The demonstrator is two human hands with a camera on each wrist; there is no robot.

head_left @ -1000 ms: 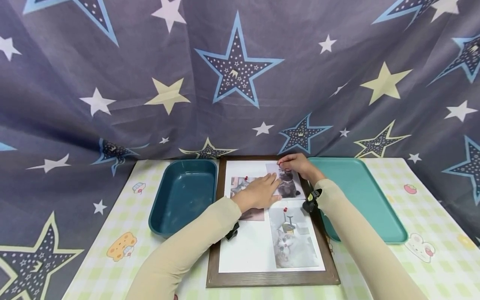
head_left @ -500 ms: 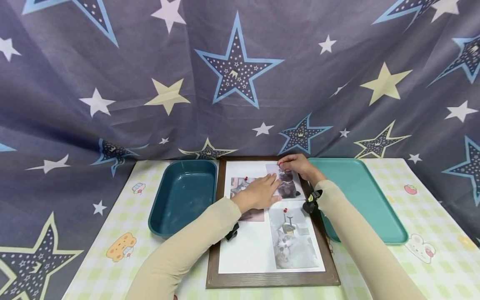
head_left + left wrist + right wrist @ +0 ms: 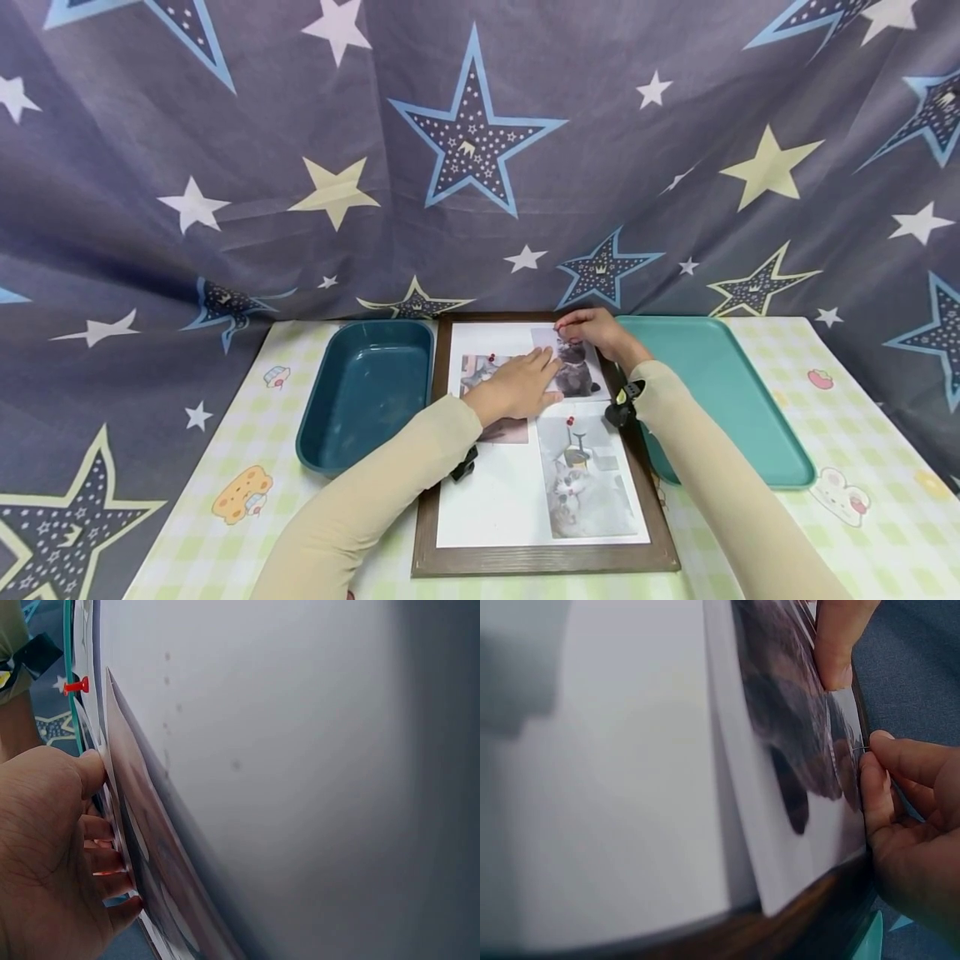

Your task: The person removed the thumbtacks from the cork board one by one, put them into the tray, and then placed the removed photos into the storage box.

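Note:
A white board (image 3: 487,512) in a brown wooden frame lies on the table. My right hand (image 3: 597,331) pinches a red push pin (image 3: 559,328) between thumb and fingers at the top of a photo of a dark grey cat (image 3: 576,377). In the right wrist view the pin's thin needle (image 3: 860,748) points at the photo. With fingers spread, my left hand (image 3: 522,385) rests flat across that photo's left edge. It also covers much of a second photo (image 3: 507,432), whose red push pin (image 3: 492,357) shows. Below, a white kitten photo (image 3: 588,492) has a red push pin (image 3: 570,421) at its top.
Left of the frame stands a deep dark teal bin (image 3: 315,417). On the right lies a shallow green tray (image 3: 738,400), behind my right forearm. A checked cloth (image 3: 847,433) covers the table, and a star-patterned curtain (image 3: 465,250) hangs at the back.

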